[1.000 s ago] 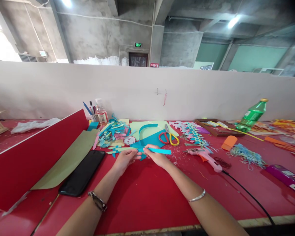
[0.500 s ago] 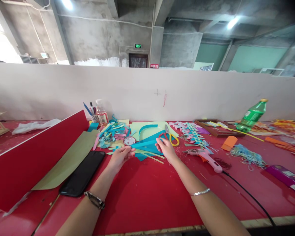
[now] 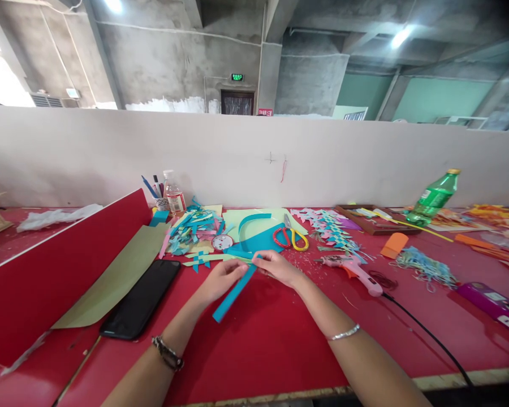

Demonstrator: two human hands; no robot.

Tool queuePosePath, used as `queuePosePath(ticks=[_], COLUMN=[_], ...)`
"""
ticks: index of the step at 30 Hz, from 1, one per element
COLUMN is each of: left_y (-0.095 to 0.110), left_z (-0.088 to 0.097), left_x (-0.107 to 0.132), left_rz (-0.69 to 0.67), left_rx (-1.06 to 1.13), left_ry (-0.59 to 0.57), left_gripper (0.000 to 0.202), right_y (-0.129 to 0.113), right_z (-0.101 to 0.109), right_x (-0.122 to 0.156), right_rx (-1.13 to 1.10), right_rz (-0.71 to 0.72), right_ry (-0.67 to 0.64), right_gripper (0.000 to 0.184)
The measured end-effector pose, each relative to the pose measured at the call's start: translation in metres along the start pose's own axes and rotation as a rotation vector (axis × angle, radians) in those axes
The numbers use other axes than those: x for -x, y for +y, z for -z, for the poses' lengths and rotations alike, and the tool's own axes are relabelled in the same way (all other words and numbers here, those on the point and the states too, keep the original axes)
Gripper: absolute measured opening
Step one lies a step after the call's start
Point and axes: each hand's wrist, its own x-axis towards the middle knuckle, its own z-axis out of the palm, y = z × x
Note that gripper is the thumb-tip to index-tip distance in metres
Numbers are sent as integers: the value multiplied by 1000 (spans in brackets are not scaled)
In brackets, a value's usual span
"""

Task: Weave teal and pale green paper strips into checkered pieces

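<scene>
A blue paper strip [image 3: 234, 297] slants down toward me over the red table. My right hand [image 3: 279, 268] pinches its upper end between thumb and fingers. My left hand [image 3: 223, 278] has its fingers closed at the strip's left edge; exactly how they grip is partly hidden. Behind the fingers are blue paper sheets [image 3: 265, 240], pale green strips and a small blue-and-green woven piece [image 3: 201, 260]. Scissors [image 3: 297, 239] with one red and one yellow handle lie beyond my right hand. A small round tin [image 3: 222, 243] sits beyond my left hand.
Paper scraps [image 3: 193, 229] are heaped behind my left hand. A black phone [image 3: 141, 299] and red divider [image 3: 68, 271] stand left. To the right lie a pink glue gun [image 3: 354, 270] with a cord, woven strips [image 3: 333, 229], blue yarn [image 3: 426, 267], and a green bottle [image 3: 435, 198].
My hands have come closer together. The blue strip, earlier stretched sideways between them, now hangs slanting toward me from my right hand. My left hand has shifted right and nearer.
</scene>
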Motion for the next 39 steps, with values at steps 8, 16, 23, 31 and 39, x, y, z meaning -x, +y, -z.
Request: queuePosePath(ticks=[8,16,23,31,39], left_y=[-10,-13,-7,-11,-13], left_z=[3,8,5,9,9], left_x=[-5,-6,-7,-8,-7], left_rz=[80,143,181,191,309], left_rx=[-16,362,519,663,833], left_ry=[72,346,416,444,384], left_gripper=[29,27,34,22,22], right_y=[3,8,15,16,2], right_z=[3,3,6,12,5], right_x=[-5,-2,-5,-11,-8], right_rx=[375,1108,1057,353,-28], right_rz=[215,304,263,193,127], right_ry=[285,181,173,440,388], right_gripper=[22,7,8,18,19])
